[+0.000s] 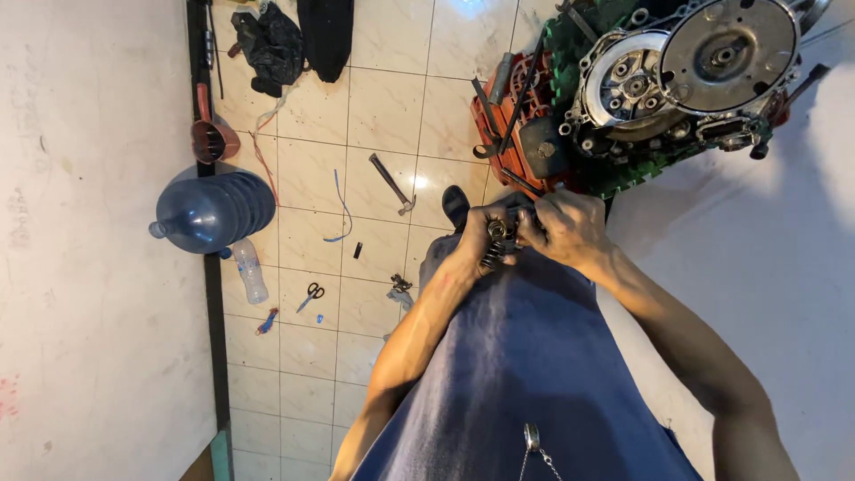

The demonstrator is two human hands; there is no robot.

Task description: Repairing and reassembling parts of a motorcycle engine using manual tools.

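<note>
Both my hands are together in front of my chest, above my blue shirt. My left hand [475, 239] and my right hand [567, 227] grip a small dark metal part with coil springs [496, 245] between them. The springs show under my left fingers; most of the part is hidden by my fingers. Just beyond my hands stands an opened engine [677, 76] with a round silver cover plate, resting on a green crate [623, 174].
An orange tool tray [525, 142] with tools sits left of the engine. On the tiled floor lie a hammer [392, 184], scissors [311, 295], a blue wire [342, 209], a small plastic bottle [251, 272] and a large blue water jug [214, 212]. A white wall stands at left.
</note>
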